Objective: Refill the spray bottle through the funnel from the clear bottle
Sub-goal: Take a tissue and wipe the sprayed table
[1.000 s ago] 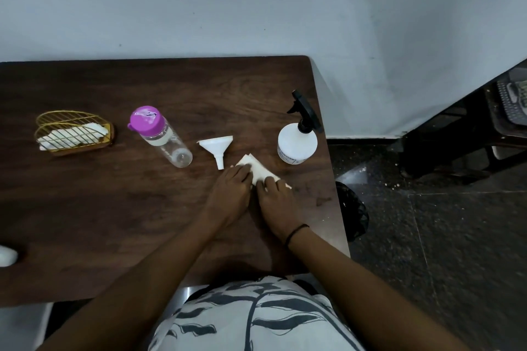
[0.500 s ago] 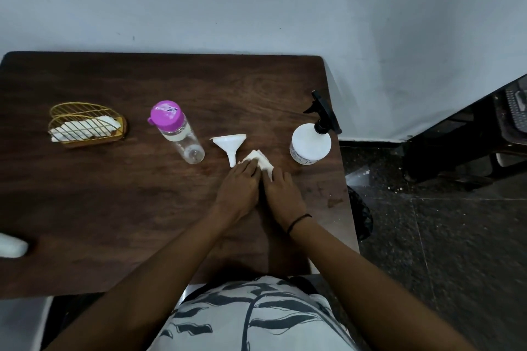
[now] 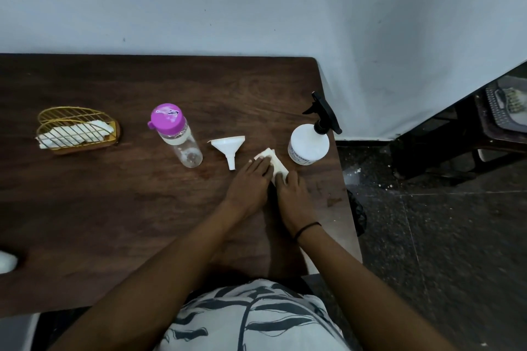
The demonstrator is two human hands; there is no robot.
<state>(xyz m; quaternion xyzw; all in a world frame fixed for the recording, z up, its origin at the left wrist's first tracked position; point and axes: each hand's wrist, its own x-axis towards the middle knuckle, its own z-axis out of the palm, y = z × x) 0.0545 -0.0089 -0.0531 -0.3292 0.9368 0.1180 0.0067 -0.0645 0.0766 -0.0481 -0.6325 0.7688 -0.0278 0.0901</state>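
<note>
A white spray bottle [image 3: 308,146] with a black trigger head stands near the table's right edge. A white funnel [image 3: 229,149] lies on its side left of it, spout toward me. The clear bottle [image 3: 182,142] with a purple cap stands further left, cap on. Between funnel and spray bottle lies a folded white tissue [image 3: 274,161]. My left hand [image 3: 251,186] lies flat on the tissue's left part with straight fingers. My right hand [image 3: 291,193] presses its near right corner; the fingertips hide part of the tissue.
The dark wooden table [image 3: 114,208] ends just right of the spray bottle, with dark floor beyond. A gold wire holder [image 3: 77,129] with white napkins sits at the far left. A white object [image 3: 7,262] pokes in at the left edge. A wall runs behind.
Both hands stay on the tissue with small shifts of the fingers; more of the tissue shows beyond the fingertips than half a second ago. The camera view has shifted slightly.
</note>
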